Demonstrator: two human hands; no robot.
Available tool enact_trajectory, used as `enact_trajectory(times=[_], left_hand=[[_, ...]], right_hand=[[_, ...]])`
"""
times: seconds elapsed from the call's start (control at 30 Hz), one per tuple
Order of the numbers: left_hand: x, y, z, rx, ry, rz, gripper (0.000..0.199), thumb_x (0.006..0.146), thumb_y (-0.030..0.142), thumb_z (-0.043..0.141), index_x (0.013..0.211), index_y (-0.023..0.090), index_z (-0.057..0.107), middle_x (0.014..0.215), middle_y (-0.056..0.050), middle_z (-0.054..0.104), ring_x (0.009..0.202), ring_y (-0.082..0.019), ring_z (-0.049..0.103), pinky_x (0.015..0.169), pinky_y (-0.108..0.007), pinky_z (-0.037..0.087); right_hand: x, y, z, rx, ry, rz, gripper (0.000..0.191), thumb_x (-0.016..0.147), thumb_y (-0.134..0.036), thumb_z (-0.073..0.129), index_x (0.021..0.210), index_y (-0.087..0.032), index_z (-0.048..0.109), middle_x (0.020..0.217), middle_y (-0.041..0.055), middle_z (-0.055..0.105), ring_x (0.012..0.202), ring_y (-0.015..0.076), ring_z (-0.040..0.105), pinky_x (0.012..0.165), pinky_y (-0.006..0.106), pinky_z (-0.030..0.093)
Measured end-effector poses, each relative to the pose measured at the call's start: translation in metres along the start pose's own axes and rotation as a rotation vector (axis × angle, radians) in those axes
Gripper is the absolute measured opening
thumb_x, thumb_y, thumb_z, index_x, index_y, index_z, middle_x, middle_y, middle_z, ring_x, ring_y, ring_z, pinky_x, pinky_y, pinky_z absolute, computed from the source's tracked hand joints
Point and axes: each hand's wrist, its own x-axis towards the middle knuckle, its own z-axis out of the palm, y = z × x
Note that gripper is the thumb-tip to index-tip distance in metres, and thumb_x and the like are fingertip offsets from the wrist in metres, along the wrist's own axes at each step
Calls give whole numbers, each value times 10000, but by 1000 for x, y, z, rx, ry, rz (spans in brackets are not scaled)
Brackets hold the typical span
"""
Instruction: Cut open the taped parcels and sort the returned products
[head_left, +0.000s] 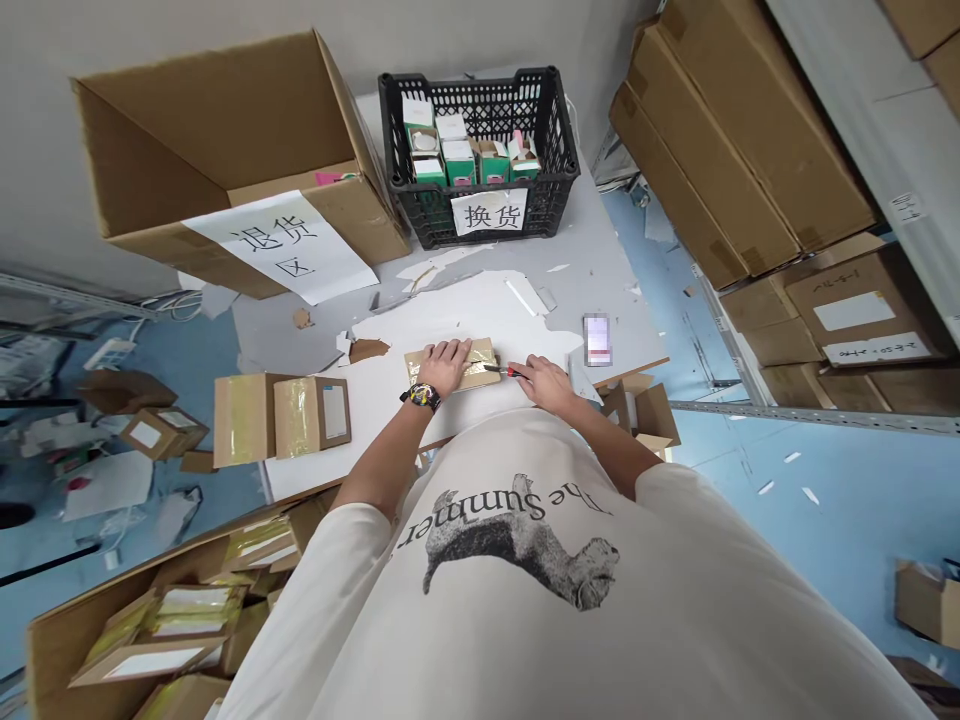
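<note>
Where taped, the cardboard box [483,358] shines.

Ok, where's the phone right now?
In the head view, the phone lies on the table, just beyond the person's right hand, which holds a red-handled knife.

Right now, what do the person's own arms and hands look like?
The left hand and right hand are bare, with no gloves. A chunky black-and-yellow watch sits on the left wrist. The forearms are bare below loose off-white T-shirt sleeves.
</note>
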Motion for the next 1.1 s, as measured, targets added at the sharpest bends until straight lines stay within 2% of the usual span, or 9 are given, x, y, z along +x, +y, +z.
enact_trajectory(times=[0.1, 0.3, 0.5, 0.67, 0.8, 0.93, 1.1], left_hand=[[0, -1, 2, -13, 22, 4, 647, 1178, 386, 411, 1777, 196, 569, 1673, -241, 666, 1503, -436, 600, 1306, -623, 380], [0, 1, -3, -118, 30, -25, 656, 1173, 404, 382, 1744, 186, 620, 1719, -214, 654, 1577, -404, 583, 1375, -602, 370], [-2, 3, -1, -162, 50, -44, 642, 1155, 388, 434, 1736, 205, 636, 1709, -202, 670, 1592, -398, 585, 1413, -628, 341], [-2, 1, 3, -151, 46, -35, 637, 1184, 410, 384, 1715, 182, 651, 1719, -201, 660, 1595, -391, 581, 1416, -594, 326], [0, -1, 3, -151, 55, -22, 649, 1193, 407, 350, 1710, 159, 653, 1708, -214, 665, 1572, -393, 594, 1395, -589, 358], [4, -4, 4, -179, 59, -30, 639, 1184, 400, 382, 1724, 183, 645, 1687, -212, 680, 1540, -396, 618, 1376, -591, 395], [2, -2, 3, -194, 64, -23, 619, 1180, 444, 451, 1712, 204, 657, 1687, -211, 676, 1563, -395, 608, 1400, -574, 372]], right_hand=[[2, -4, 0, -32, -8, -2, 551, 1236, -374, 461, 1766, -317, 600, 1462, 157, 697, 1313, 329, 618, 1071, 398, 513], [12, -20, 1, -68, -7, 21, 597, 1233, -371, 420, 1817, -293, 515, 1562, 193, 648, 1353, 361, 581, 1091, 439, 519], [2, -21, 1, -112, -21, 59, 617, 1220, -336, 383, 1826, -281, 486, 1566, 216, 643, 1344, 383, 569, 1073, 469, 532], [-10, -21, 2, -117, -20, 93, 613, 1211, -314, 400, 1818, -280, 482, 1559, 210, 647, 1329, 377, 590, 1057, 452, 543], [-9, -26, 4, -112, -30, 120, 593, 1217, -310, 416, 1805, -276, 487, 1574, 202, 637, 1330, 361, 615, 1029, 419, 560], [-2, -30, 6, -95, -46, 115, 598, 1232, -339, 400, 1824, -266, 451, 1604, 198, 629, 1343, 345, 630, 1018, 398, 580], [0, -30, 10, -89, -43, 107, 603, 1230, -342, 382, 1821, -255, 460, 1598, 189, 646, 1337, 339, 647, 1017, 396, 591]])
